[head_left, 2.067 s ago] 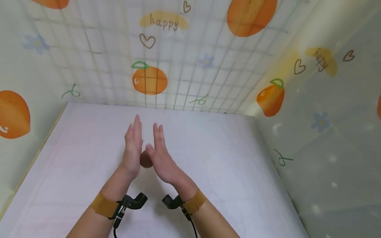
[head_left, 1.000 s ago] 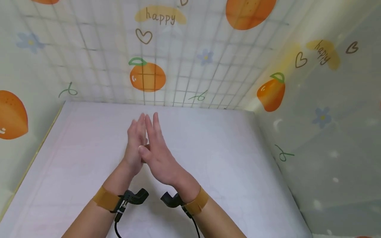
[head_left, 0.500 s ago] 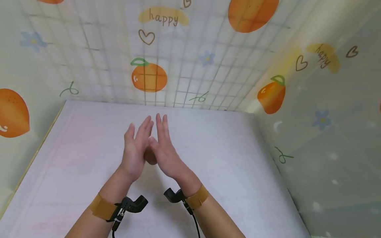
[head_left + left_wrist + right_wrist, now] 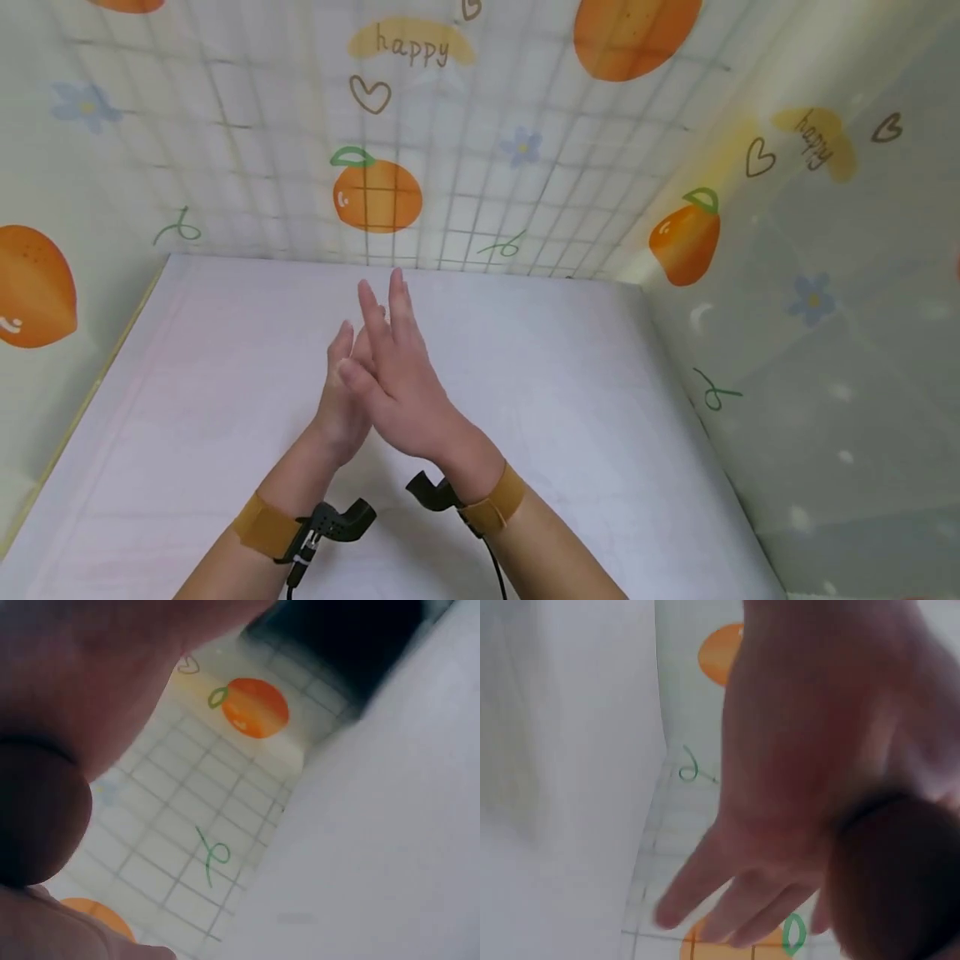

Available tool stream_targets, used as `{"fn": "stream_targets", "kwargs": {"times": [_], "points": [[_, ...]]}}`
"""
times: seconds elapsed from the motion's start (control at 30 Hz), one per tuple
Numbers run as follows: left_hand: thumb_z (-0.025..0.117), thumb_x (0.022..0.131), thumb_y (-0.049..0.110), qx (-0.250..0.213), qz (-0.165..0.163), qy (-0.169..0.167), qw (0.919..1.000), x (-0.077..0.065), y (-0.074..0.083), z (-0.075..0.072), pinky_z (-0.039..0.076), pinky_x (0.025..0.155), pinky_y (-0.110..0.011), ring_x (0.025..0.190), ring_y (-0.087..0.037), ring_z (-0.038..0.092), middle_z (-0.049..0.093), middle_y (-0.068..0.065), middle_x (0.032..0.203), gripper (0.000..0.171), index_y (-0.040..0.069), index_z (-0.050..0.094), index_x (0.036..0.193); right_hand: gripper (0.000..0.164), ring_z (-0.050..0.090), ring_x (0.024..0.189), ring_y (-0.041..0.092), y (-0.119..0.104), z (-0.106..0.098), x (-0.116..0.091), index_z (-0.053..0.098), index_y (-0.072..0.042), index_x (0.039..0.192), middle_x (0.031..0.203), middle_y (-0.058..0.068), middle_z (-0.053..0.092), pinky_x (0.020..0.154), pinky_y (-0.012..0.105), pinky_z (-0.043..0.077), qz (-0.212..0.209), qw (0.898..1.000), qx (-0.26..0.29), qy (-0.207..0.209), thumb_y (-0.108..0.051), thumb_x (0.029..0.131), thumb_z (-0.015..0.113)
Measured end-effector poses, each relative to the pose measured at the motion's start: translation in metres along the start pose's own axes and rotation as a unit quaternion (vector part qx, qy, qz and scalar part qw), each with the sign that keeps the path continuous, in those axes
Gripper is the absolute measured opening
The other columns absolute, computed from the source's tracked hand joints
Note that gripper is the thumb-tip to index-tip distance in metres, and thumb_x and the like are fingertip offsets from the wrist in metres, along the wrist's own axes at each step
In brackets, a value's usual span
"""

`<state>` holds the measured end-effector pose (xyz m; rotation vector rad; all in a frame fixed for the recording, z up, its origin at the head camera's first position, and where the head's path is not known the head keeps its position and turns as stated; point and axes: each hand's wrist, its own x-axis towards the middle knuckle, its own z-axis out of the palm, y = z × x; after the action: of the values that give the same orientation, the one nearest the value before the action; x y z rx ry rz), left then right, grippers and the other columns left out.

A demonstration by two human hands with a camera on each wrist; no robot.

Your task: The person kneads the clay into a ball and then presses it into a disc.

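Note:
A smooth brown ball [image 4: 41,814] sits between the two palms, dark and close in the left wrist view. The right wrist view catches the same ball, blurred, at its lower right. My right hand [image 4: 408,396] lies over the palm side of my left hand [image 4: 347,408] in the head view, its fingers straight and pointing away. Its thumb reaches across toward the left thumb. From the head, the ball is hidden behind the right hand. The left fingers extend too, partly covered by the right ones. Both hands are raised over the white tabletop.
A white-covered table [image 4: 570,433] spreads beneath the hands. Behind it and at the right hang pale curtains [image 4: 480,108] printed with oranges, over a wire grid at the back. Each wrist wears a tan strap [image 4: 268,525] with a small black camera [image 4: 341,521] and cable.
The palms rub against each other with the ball between them, the right hand sliding forward, then back, then forward again over the left. The ball, visible half a second ago, is now covered in the head view.

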<state>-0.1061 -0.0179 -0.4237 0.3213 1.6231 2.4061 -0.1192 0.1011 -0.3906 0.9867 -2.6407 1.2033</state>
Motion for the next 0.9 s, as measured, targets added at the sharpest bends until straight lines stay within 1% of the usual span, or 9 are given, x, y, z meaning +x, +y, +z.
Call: {"fn": "stream_targets", "kwargs": {"times": [0.13, 0.33, 0.37, 0.43, 0.47, 0.6, 0.67, 0.7, 0.9], "points": [[0.005, 0.102, 0.080, 0.008, -0.002, 0.013, 0.9999, -0.002, 0.007, 0.003, 0.004, 0.130, -0.070, 0.166, -0.016, 0.010, 0.018, 0.019, 0.178, 0.082, 0.040, 0.017, 0.172, 0.081, -0.013, 0.168, 0.021, 0.015, -0.005, 0.008, -0.007, -0.042, 0.172, 0.177, -0.011, -0.028, 0.127, 0.076, 0.016, 0.048, 0.998, 0.042, 0.011, -0.080, 0.105, 0.018], [0.005, 0.102, 0.079, 0.042, 0.008, 0.052, 0.9977, -0.001, 0.019, -0.005, -0.011, 0.128, -0.071, 0.168, -0.010, 0.001, 0.008, 0.018, 0.180, 0.082, 0.040, 0.007, 0.173, 0.073, -0.013, 0.168, 0.016, 0.031, 0.007, 0.001, -0.009, -0.051, 0.167, 0.175, -0.020, -0.028, 0.129, 0.074, 0.012, 0.121, 0.988, 0.097, -0.012, -0.072, 0.109, 0.028], [0.006, 0.102, 0.079, 0.045, 0.015, 0.059, 0.9971, 0.001, 0.020, -0.008, -0.012, 0.129, -0.068, 0.168, -0.008, 0.001, 0.008, 0.018, 0.180, 0.082, 0.039, 0.007, 0.173, 0.073, -0.015, 0.167, 0.015, 0.031, 0.011, -0.001, -0.010, -0.050, 0.167, 0.176, -0.017, -0.026, 0.129, 0.073, 0.011, 0.116, 0.988, 0.100, -0.019, -0.070, 0.109, 0.029], [0.007, 0.102, 0.080, 0.046, 0.022, 0.072, 0.9961, 0.003, 0.021, -0.014, -0.011, 0.132, -0.063, 0.167, -0.005, 0.000, 0.008, 0.019, 0.180, 0.082, 0.039, 0.008, 0.173, 0.076, 0.021, 0.165, 0.011, 0.030, 0.017, -0.006, -0.014, -0.046, 0.168, 0.180, -0.005, 0.017, 0.132, 0.068, 0.008, 0.093, 0.989, 0.108, -0.031, -0.068, 0.111, 0.031], [0.007, 0.102, 0.079, 0.048, 0.025, 0.075, 0.9958, 0.005, 0.020, -0.016, -0.011, 0.132, -0.061, 0.167, -0.005, 0.000, 0.007, 0.019, 0.180, 0.082, 0.038, 0.008, 0.174, 0.077, 0.037, 0.156, 0.008, 0.027, 0.019, -0.008, -0.014, -0.044, 0.169, 0.181, -0.003, 0.017, 0.133, 0.066, 0.011, 0.080, 0.990, 0.109, -0.036, -0.068, 0.111, 0.031], [0.008, 0.104, 0.078, 0.019, -0.023, 0.077, 0.9966, 0.009, 0.013, -0.019, 0.000, 0.135, -0.060, 0.168, -0.009, 0.002, 0.008, 0.020, 0.180, 0.079, 0.040, 0.010, 0.173, 0.083, 0.040, 0.156, 0.011, 0.011, 0.019, -0.011, -0.014, -0.038, 0.171, 0.181, -0.001, 0.016, 0.132, 0.067, 0.015, 0.028, 0.995, 0.082, -0.043, -0.076, 0.107, 0.024], [0.007, 0.103, 0.079, 0.017, -0.048, 0.067, 0.9965, 0.008, 0.006, -0.017, 0.002, 0.134, -0.064, 0.168, -0.013, 0.003, 0.009, 0.020, 0.180, 0.080, 0.040, 0.010, 0.173, 0.085, 0.002, 0.169, 0.018, 0.004, 0.015, -0.008, -0.012, -0.037, 0.172, 0.177, -0.008, -0.029, 0.129, 0.072, 0.019, 0.019, 0.997, 0.057, -0.042, -0.079, 0.105, 0.019], [0.007, 0.103, 0.080, 0.017, -0.056, 0.060, 0.9965, 0.007, 0.003, -0.015, 0.003, 0.133, -0.065, 0.168, -0.015, 0.003, 0.011, 0.020, 0.180, 0.081, 0.040, 0.011, 0.173, 0.085, -0.014, 0.168, 0.020, 0.002, 0.012, -0.006, -0.011, -0.037, 0.172, 0.177, -0.008, -0.029, 0.128, 0.074, 0.017, 0.017, 0.998, 0.049, -0.040, -0.080, 0.104, 0.018], [0.004, 0.103, 0.078, 0.038, -0.027, 0.015, 0.9988, -0.002, -0.010, -0.006, 0.003, 0.130, -0.068, 0.166, -0.022, 0.006, 0.014, 0.010, 0.180, 0.085, 0.032, 0.012, 0.174, 0.084, -0.011, 0.169, 0.022, 0.026, 0.003, 0.005, -0.006, -0.040, 0.172, 0.177, -0.011, -0.028, 0.129, 0.072, 0.017, 0.067, 0.995, 0.073, -0.011, -0.083, 0.103, 0.021]]}}
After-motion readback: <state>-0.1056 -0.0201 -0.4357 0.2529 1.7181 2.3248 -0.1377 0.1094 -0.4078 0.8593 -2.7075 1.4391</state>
